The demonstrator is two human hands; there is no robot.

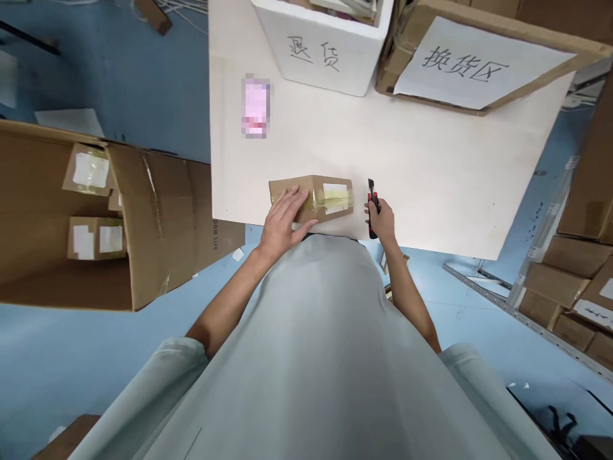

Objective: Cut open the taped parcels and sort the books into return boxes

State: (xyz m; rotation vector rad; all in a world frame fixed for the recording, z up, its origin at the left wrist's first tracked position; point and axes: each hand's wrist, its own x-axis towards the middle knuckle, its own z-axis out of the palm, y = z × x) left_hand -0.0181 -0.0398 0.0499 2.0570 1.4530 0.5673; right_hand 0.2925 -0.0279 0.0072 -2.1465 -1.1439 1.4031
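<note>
A small brown cardboard box (313, 191) lies near the front edge of the white table, with yellowish tape and a white label (336, 197) on its right part. My left hand (286, 220) rests on the box's left side, fingers stretched over the cardboard. To the right of the box, my right hand (382, 219) is wrapped round a black and red utility knife (371, 207). The knife points away from me, apart from the box. Whether its blade is out I cannot tell.
A white foam bin (325, 57) and a labelled cardboard carton (483, 70) stand at the table's (431, 166) back. A blurred pink item (256, 107) lies left. A large open carton (163, 223) with small boxes stands left; stacked boxes (555, 284) are on the right.
</note>
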